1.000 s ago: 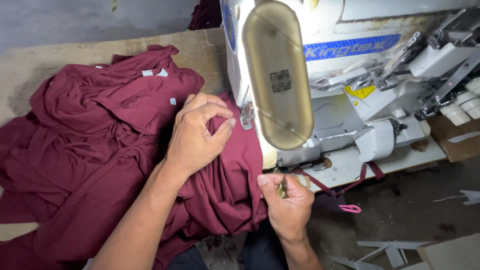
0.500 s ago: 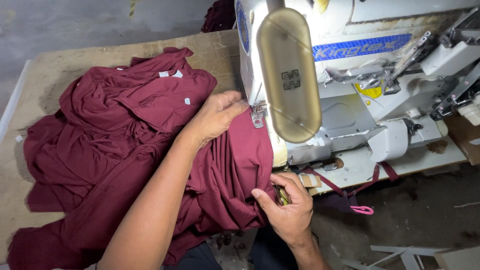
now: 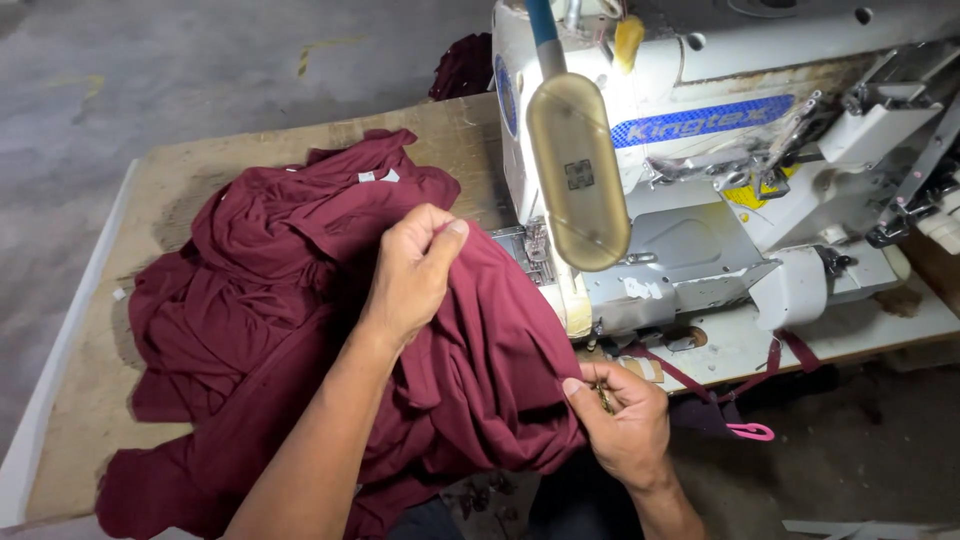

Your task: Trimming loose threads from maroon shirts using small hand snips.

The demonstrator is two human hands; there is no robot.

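Observation:
A heap of maroon knit garments (image 3: 250, 320) lies on a wooden table (image 3: 170, 170) left of a white industrial sewing machine (image 3: 700, 150). My left hand (image 3: 410, 270) pinches a fold of the maroon fabric just left of the machine's needle area (image 3: 530, 245). My right hand (image 3: 625, 420) grips the lower edge of the same fabric at the table's front, below the machine bed, and also holds a small dark tool, mostly hidden in the palm.
A translucent oval guard (image 3: 580, 170) hangs in front of the machine head. Maroon tape strips (image 3: 760, 370) and a pink clip (image 3: 750, 432) dangle off the machine's front edge. Concrete floor (image 3: 200, 60) lies beyond the table.
My left hand has drawn the fabric back from the needle area toward the left. My right hand has stayed at the fabric's lower edge. The camera view has shifted left.

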